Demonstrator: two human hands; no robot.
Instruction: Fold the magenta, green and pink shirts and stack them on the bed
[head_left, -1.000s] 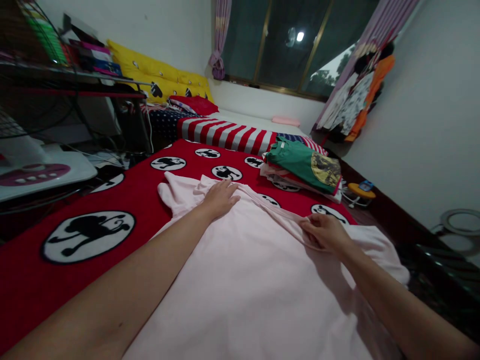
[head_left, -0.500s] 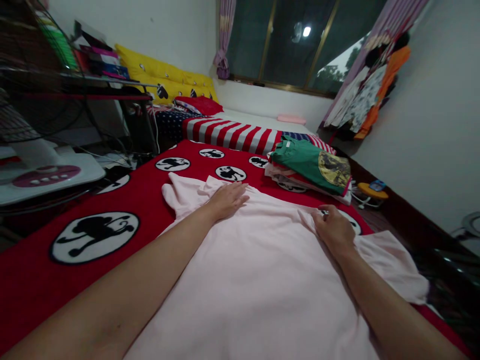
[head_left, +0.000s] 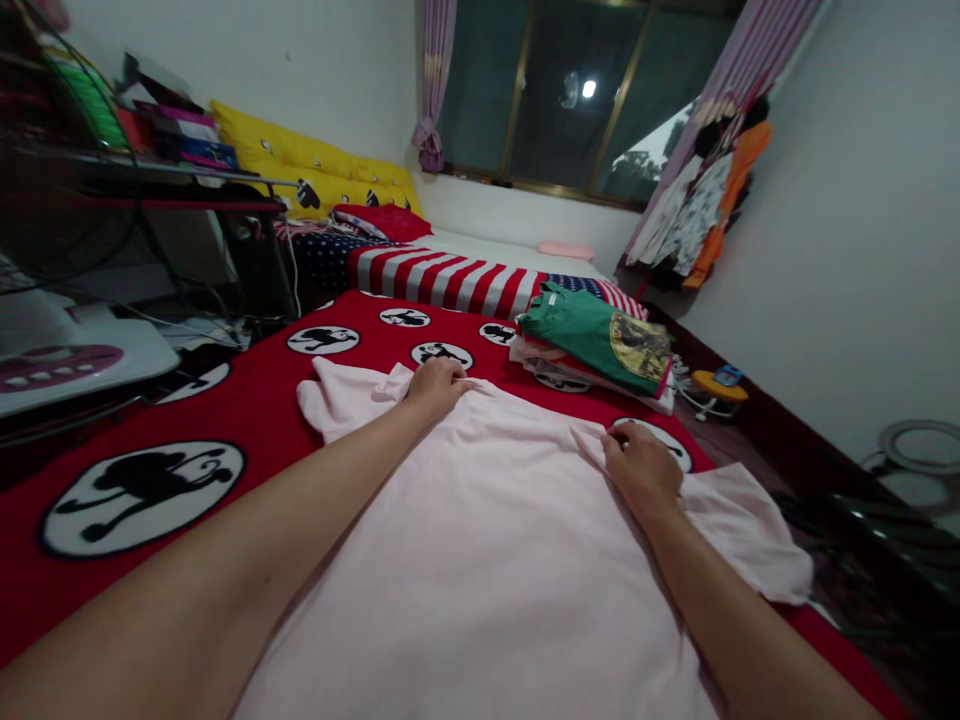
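Note:
A pale pink shirt [head_left: 495, 530] lies spread over a red blanket [head_left: 285, 400] printed with black monkey figures in white ovals. At the shirt's far edge, left of its middle, my left hand [head_left: 437, 388] is closed on the fabric. My right hand [head_left: 643, 465] pinches the same far edge further right, near the sleeve that reaches out to the right. Another sleeve sticks out beyond my left forearm. Parts of both side edges are hidden under my forearms.
Folded clothes with a green shirt [head_left: 592, 335] on top lie beyond my right hand. Behind is a bed with a striped cover [head_left: 450, 280]. A fan base [head_left: 90, 355] stands left, a small orange stool [head_left: 720, 386] right.
My left hand has gone from lying flat with fingers spread to gripping the fabric. My right hand keeps its pinch. The whole view has shifted slightly.

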